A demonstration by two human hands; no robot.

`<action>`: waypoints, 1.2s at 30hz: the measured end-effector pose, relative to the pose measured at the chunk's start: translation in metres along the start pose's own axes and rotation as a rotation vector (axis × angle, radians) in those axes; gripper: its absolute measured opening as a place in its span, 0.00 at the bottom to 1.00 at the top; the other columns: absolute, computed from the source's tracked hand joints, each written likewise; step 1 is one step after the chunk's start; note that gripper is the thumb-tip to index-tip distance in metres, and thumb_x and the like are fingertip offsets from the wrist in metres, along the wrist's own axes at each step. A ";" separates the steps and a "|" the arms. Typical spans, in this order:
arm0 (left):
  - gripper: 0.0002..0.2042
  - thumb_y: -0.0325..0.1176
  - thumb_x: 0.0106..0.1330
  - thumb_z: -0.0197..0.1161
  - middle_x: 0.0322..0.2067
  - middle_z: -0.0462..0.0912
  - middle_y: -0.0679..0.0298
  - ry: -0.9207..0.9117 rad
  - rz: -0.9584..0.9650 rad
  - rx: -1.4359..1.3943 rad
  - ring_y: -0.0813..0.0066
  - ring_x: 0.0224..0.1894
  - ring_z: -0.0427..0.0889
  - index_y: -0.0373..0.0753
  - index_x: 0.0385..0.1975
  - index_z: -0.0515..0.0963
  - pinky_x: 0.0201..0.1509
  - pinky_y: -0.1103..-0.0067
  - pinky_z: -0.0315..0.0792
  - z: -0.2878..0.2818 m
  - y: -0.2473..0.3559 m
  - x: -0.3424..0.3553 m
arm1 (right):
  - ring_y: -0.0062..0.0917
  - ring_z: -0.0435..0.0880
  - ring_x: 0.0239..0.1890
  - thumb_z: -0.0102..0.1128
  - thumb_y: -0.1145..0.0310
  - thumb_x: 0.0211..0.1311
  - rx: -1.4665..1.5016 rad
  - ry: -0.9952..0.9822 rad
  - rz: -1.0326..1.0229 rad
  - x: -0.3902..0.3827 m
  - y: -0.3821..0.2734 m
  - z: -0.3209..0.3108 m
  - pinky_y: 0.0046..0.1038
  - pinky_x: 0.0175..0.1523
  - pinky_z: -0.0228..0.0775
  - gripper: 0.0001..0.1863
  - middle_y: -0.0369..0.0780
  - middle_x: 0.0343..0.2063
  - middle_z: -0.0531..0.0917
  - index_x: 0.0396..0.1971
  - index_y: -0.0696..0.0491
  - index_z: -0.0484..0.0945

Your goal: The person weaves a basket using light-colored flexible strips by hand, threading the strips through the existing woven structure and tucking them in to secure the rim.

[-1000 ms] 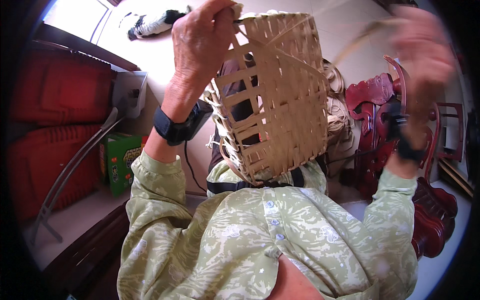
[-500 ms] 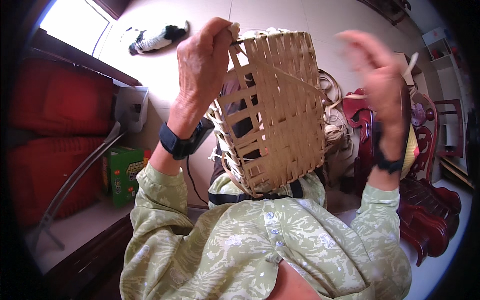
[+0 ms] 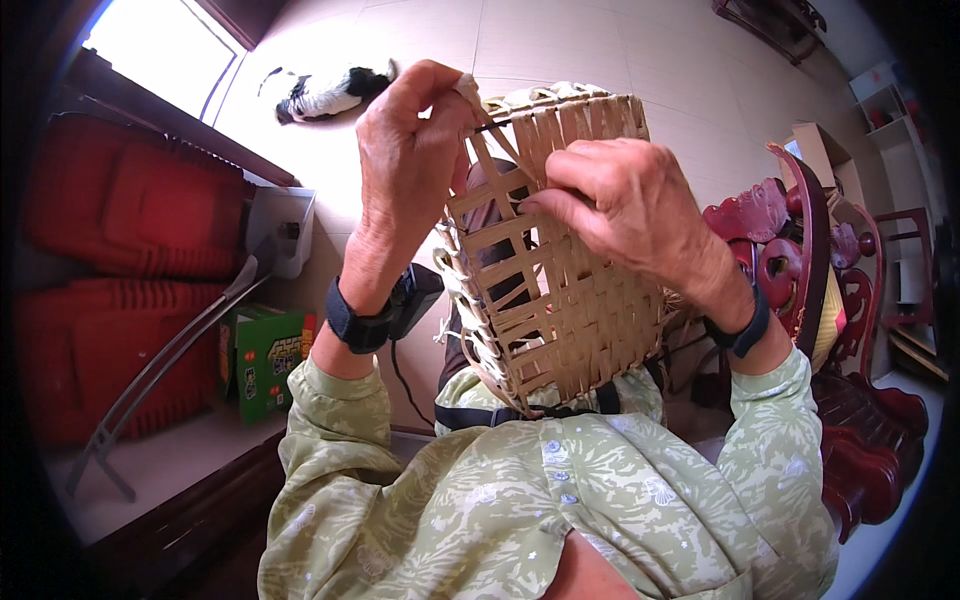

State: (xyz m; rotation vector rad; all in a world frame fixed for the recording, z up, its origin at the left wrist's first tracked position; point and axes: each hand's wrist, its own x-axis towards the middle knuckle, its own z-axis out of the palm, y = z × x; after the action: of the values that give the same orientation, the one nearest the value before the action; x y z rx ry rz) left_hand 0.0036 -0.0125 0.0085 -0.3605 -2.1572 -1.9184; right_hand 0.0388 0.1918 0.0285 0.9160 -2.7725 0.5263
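Observation:
A basket point(image 3: 600, 300) woven from flat tan strips stands tilted on my lap. Its right part is densely woven; toward the left the strips form an open lattice point(image 3: 500, 235) with gaps. Pale braided edging runs along its left and far edges. My left hand point(image 3: 410, 145) is closed on the far left corner, thumb and fingers pinching the rim. Over the upper middle of the weave, my right hand point(image 3: 625, 200) is closed, its thumb and forefinger pinching a flat strip point(image 3: 515, 150) that slants from the left corner. Its other fingers are curled in.
At left are red ribbed plastic items point(image 3: 120, 210), a grey bin point(image 3: 280, 230), metal bars point(image 3: 165, 365) and a green box point(image 3: 262, 360). A black-and-white animal point(image 3: 330, 92) lies on the tiled floor. Carved dark-red wooden furniture point(image 3: 815, 260) stands close at right.
My right hand has come in from the right, where it was open and blurred, and now pinches the strip against the weave. My left hand keeps its hold on the corner.

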 end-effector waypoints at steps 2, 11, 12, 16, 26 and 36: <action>0.06 0.26 0.68 0.56 0.23 0.82 0.63 -0.058 -0.025 -0.003 0.85 0.13 0.72 0.31 0.35 0.77 0.13 0.84 0.62 -0.003 0.003 0.003 | 0.29 0.81 0.25 0.65 0.55 0.63 0.151 0.211 -0.035 0.010 0.007 0.006 0.33 0.36 0.76 0.16 0.38 0.21 0.80 0.27 0.54 0.80; 0.10 0.33 0.68 0.64 0.25 0.85 0.63 -0.066 0.103 0.102 0.85 0.16 0.77 0.31 0.33 0.79 0.16 0.85 0.67 0.001 -0.002 0.008 | 0.23 0.86 0.35 0.62 0.68 0.65 0.717 -0.003 0.071 0.058 0.022 0.011 0.28 0.48 0.80 0.10 0.40 0.34 0.89 0.42 0.51 0.88; 0.10 0.33 0.69 0.64 0.24 0.85 0.63 -0.080 0.092 0.119 0.84 0.17 0.77 0.31 0.33 0.80 0.17 0.84 0.68 0.000 0.000 0.008 | 0.23 0.86 0.35 0.62 0.68 0.65 0.741 0.007 0.057 0.060 0.027 0.014 0.28 0.49 0.80 0.10 0.40 0.34 0.89 0.42 0.50 0.88; 0.10 0.33 0.69 0.63 0.23 0.84 0.64 -0.150 -0.029 0.063 0.84 0.20 0.79 0.31 0.33 0.80 0.20 0.84 0.70 -0.004 0.006 0.004 | 0.21 0.85 0.40 0.59 0.68 0.69 0.967 -0.093 0.149 0.076 0.066 0.006 0.26 0.51 0.77 0.10 0.38 0.36 0.88 0.44 0.55 0.85; 0.10 0.33 0.71 0.59 0.23 0.82 0.63 -0.243 -0.042 0.177 0.83 0.21 0.80 0.31 0.35 0.80 0.25 0.83 0.71 -0.005 0.016 0.000 | 0.31 0.85 0.28 0.49 0.67 0.70 1.707 -0.022 0.480 0.080 0.060 -0.001 0.36 0.43 0.79 0.12 0.38 0.23 0.82 0.30 0.55 0.79; 0.09 0.32 0.71 0.57 0.23 0.82 0.64 -0.260 0.005 0.238 0.81 0.21 0.79 0.33 0.37 0.79 0.26 0.81 0.72 -0.003 0.009 0.000 | 0.15 0.66 0.16 0.60 0.71 0.59 0.703 0.104 0.365 0.089 0.023 -0.021 0.23 0.20 0.56 0.06 0.29 0.17 0.71 0.23 0.50 0.75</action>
State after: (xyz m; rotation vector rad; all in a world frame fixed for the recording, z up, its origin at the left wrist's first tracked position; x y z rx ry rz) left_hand 0.0068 -0.0143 0.0174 -0.5966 -2.5119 -1.6641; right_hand -0.0454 0.1687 0.0656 0.4395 -2.6781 1.6188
